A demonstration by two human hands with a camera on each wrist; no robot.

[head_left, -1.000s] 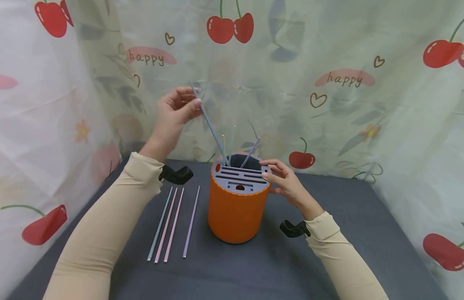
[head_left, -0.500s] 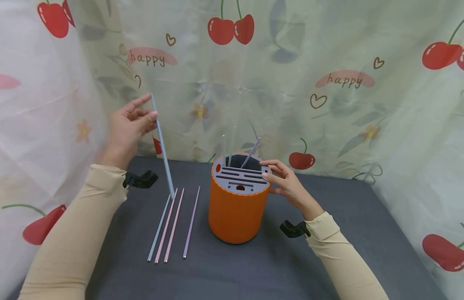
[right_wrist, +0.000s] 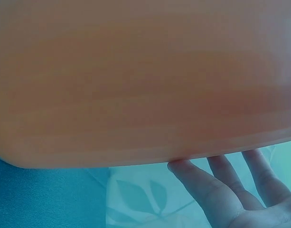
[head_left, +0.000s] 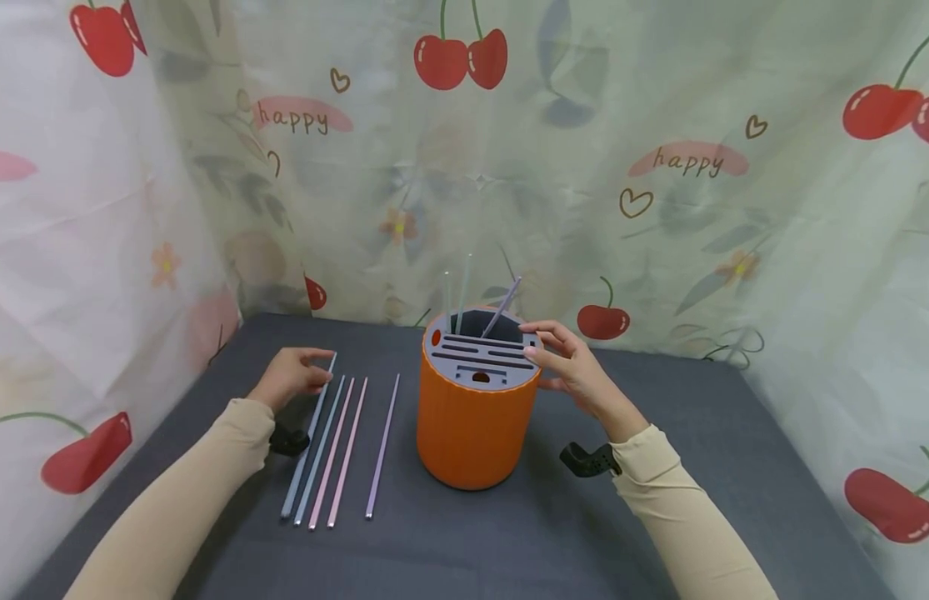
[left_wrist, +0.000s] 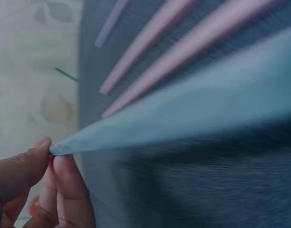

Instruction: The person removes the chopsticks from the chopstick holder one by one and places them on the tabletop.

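My left hand [head_left: 293, 379] pinches the far end of a blue chopstick [head_left: 307, 446] at the left of a row on the table. In the left wrist view, thumb and fingertips meet on the tip of that blue chopstick [left_wrist: 183, 109]. Beside it lie a second blue chopstick [head_left: 319, 450], two pink chopsticks [head_left: 348, 450] and a purple chopstick [head_left: 382, 450]. My right hand [head_left: 580, 371] holds the right rim of an orange utensil holder [head_left: 471, 433] with a grey slotted top. Two pale green chopsticks [head_left: 464, 292] and a purple one [head_left: 503, 305] stand in its back opening.
The table has a dark grey cloth [head_left: 464, 542]. A cherry-print curtain [head_left: 509, 208] rises behind it and along both sides. Black wrist cameras sit on the left wrist [head_left: 287, 440] and right wrist [head_left: 590, 459].
My left hand has brought the blue chopstick from over the holder, leftward and down, to the left of the row on the table. My right hand has stayed on the holder.
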